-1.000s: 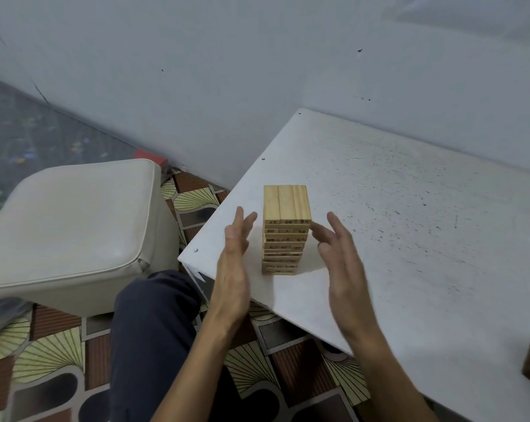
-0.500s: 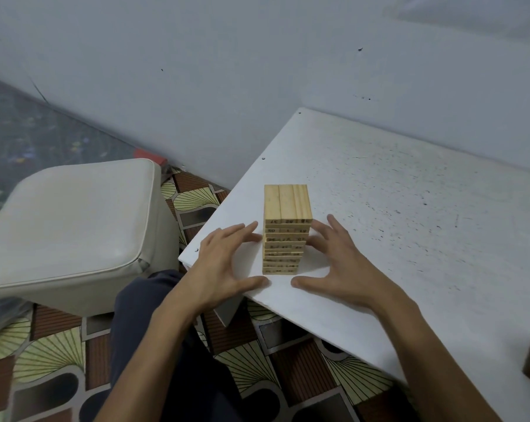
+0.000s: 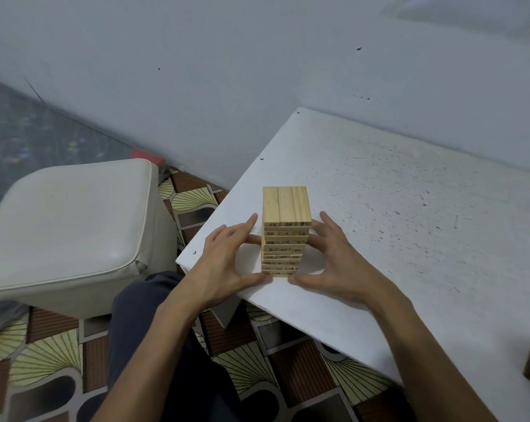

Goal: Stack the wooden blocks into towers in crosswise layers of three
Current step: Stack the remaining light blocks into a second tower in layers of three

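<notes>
Tower (image 3: 286, 233) upright on table (image 3: 410, 223) | left hand (image 3: 227, 257), right hand (image 3: 333, 260) touching sides

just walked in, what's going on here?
A person is seated at a white table, working on a tower of wooden blocks near its corner. The left hand and right hand bracket the tower from either side, fingers against its sides and thumbs at the front of its base, apparently squaring it up. The top layer is three blocks side by side. No loose blocks are in view.
</notes>
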`<state>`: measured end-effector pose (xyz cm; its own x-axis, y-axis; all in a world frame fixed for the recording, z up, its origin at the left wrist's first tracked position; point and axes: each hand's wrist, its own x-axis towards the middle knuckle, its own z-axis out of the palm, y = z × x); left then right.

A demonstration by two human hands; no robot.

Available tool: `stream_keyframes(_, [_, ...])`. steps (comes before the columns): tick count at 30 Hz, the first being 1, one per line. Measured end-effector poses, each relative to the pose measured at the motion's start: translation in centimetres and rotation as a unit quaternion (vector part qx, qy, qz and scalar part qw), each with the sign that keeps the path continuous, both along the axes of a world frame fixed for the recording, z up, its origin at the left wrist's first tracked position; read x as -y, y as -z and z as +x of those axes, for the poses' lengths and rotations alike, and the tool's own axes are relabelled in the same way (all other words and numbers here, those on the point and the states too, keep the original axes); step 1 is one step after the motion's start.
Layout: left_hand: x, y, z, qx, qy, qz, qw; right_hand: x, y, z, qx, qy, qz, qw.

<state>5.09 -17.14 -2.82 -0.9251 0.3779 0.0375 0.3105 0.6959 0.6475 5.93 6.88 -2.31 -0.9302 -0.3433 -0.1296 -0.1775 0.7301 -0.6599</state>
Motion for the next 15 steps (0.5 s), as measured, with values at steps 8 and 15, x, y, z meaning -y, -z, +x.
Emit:
stream_keyframes(8, [-0.3,0.5,-0.6,-0.023,0.009,0.000,1.000,-0.3,0.2,-0.4,-0.021,-0.002,0.013,1.000])
stream_keyframes(15, [-1.3,0.4,-1.8,-0.034,0.031,0.001,0.999,-1.3,0.1,-0.6,-0.024,0.017,0.021,0.999])
